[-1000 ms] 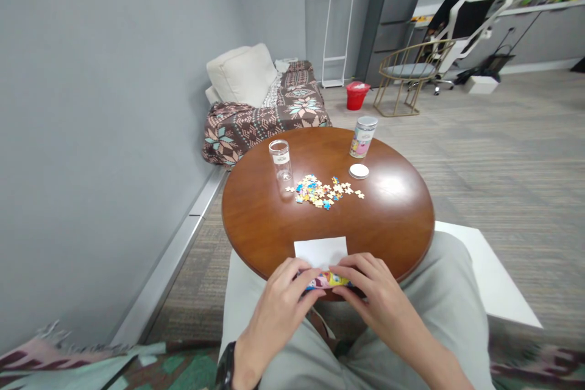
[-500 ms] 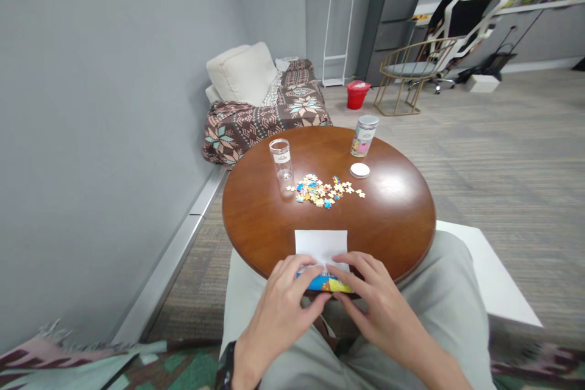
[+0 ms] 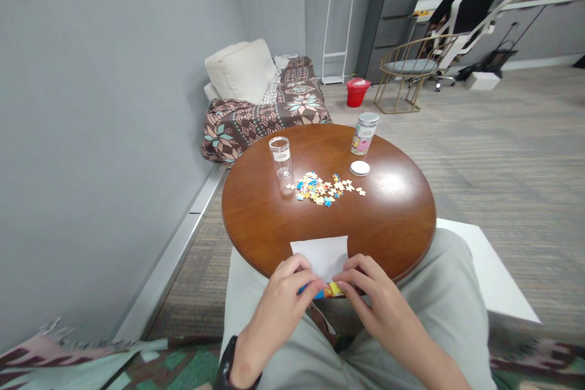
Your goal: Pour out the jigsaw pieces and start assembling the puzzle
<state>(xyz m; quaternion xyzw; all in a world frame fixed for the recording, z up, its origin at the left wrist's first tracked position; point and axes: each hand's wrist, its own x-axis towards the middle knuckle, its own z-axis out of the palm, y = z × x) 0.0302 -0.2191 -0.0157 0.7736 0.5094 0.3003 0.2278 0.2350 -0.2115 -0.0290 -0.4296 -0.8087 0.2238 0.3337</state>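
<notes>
A sheet of paper lies at the near edge of the table, white side up, its near end turned over to show a blue and yellow print. Whether that end is folded or rolled I cannot tell. My left hand pinches the turned-over part on the left, thumb against fingers. On the right, my right hand grips the same strip between thumb and fingers. Beyond the paper is a loose pile of jigsaw puzzle pieces, some printed side up, others plain.
An open clear jar stands left behind the pieces. To the right are a white round lid and a lidded jar with a colourful print. The round wooden table reaches my knees. A person sits in an office chair far right.
The paper's near end has come closer to me and its visible printed strip is narrower. My fingers have gone from spread over the fold to pinching it.
</notes>
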